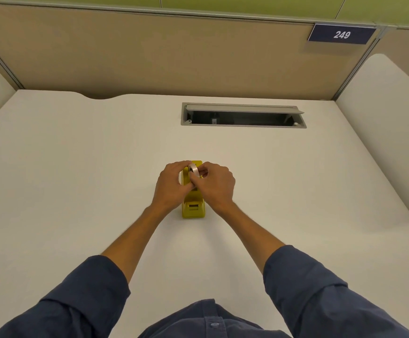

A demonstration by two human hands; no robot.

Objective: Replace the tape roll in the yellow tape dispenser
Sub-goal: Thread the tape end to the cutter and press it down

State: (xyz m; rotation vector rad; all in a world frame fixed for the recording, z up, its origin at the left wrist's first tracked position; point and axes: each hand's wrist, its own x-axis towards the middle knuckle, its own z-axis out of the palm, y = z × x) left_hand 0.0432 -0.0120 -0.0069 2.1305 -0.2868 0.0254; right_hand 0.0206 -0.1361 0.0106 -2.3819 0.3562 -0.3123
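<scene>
Yellow tape dispenser (193,203) at frame centre on the worktop (76,167), long axis running up-down in frame. Tape roll (194,170) sits over its upper end, pinched by right hand (214,185); left hand (171,184) grips the dispenser's body beside it.

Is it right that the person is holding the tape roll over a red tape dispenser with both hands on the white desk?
Not quite: the tape dispenser is yellow, not red, as the head view shows. The rest holds: the left hand and right hand hold the tape roll over it on the white desk.
</scene>
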